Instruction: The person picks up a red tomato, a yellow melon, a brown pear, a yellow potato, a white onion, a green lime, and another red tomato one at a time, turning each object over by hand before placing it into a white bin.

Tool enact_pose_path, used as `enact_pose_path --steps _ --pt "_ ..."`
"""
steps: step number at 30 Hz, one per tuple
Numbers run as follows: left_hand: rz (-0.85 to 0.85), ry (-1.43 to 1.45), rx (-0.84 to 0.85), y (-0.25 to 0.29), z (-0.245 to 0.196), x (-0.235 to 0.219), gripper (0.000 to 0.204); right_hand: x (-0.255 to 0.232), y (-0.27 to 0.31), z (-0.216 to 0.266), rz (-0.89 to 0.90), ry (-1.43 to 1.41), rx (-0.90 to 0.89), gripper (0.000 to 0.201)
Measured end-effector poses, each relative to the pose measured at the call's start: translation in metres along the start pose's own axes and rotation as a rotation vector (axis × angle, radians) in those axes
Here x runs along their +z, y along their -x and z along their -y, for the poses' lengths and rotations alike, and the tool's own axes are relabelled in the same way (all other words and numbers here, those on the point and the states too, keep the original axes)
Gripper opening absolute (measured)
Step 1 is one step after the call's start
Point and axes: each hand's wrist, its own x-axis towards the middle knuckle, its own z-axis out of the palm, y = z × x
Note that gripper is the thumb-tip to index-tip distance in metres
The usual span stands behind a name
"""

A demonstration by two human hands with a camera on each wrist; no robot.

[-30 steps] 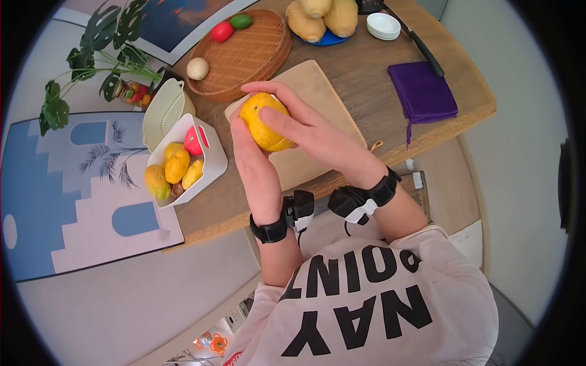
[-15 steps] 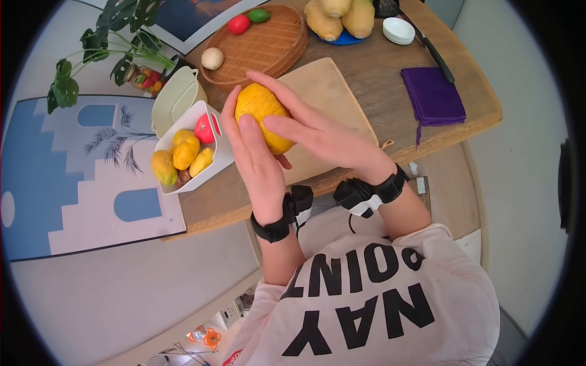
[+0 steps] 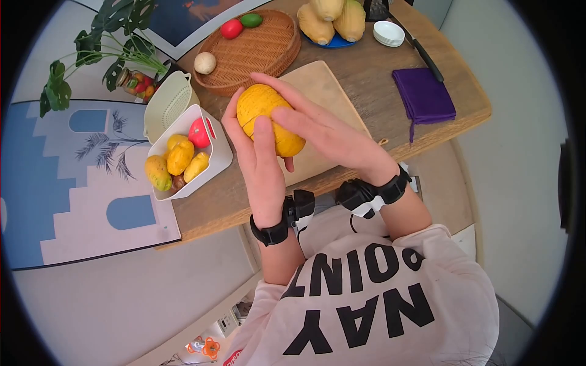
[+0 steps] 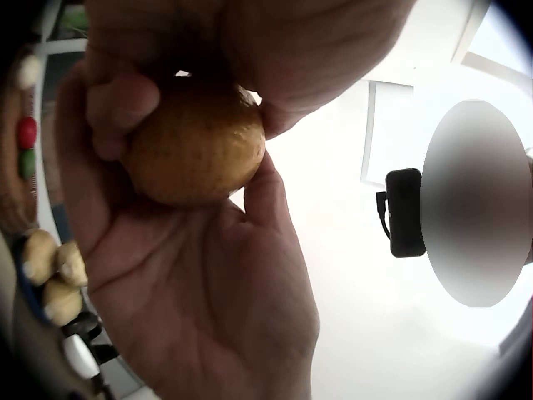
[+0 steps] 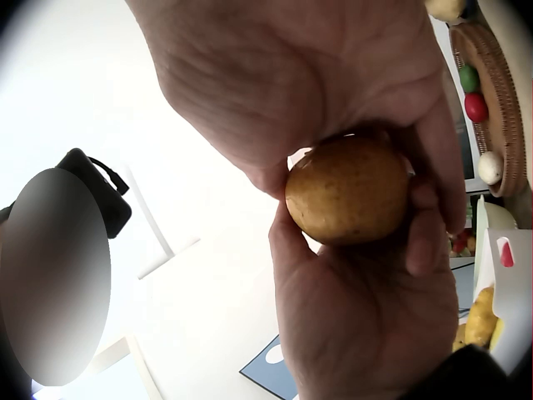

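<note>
A round yellow fruit (image 3: 259,110) is held up between both hands, above the near edge of the light cutting board (image 3: 317,91). The left hand (image 3: 261,168) grips its left side, thumb on the near face. From the right, the right hand (image 3: 332,137) curls round it, with its thumb on top. In the left wrist view the smooth underside of the fruit (image 4: 196,150) shows between the palms; the right wrist view shows the fruit (image 5: 348,190) touched by fingers of both hands.
A white basket (image 3: 210,165) of yellow fruit stands left, beside a pale green colander (image 3: 168,104). Behind are a wicker tray (image 3: 262,49), large tan produce (image 3: 317,27) on a blue plate, white dishes (image 3: 389,33), a black-handled knife (image 3: 427,60) and purple cloth (image 3: 424,94).
The fruit has turned between the hands, and a dark line now shows across its near face. The left thumb has moved up onto the near side of the fruit.
</note>
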Motion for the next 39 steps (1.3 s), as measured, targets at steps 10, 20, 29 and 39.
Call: enact_pose_path --steps 10,20,29,39 --pt "0.079 0.311 -0.090 -0.006 0.013 -0.019 0.046 0.016 0.000 -0.002 -0.001 0.175 -0.036 0.064" --pt "0.145 0.489 0.007 0.000 -0.003 -0.028 0.052 0.021 -0.001 0.008 -0.042 0.163 -0.095 0.061" --pt "0.239 0.729 -0.109 -0.007 0.014 -0.029 0.043 0.007 0.010 0.006 0.032 0.298 -0.085 0.072" --pt "0.205 0.862 -0.152 -0.011 0.018 -0.030 0.051 0.002 0.002 0.000 0.003 0.506 -0.187 0.074"
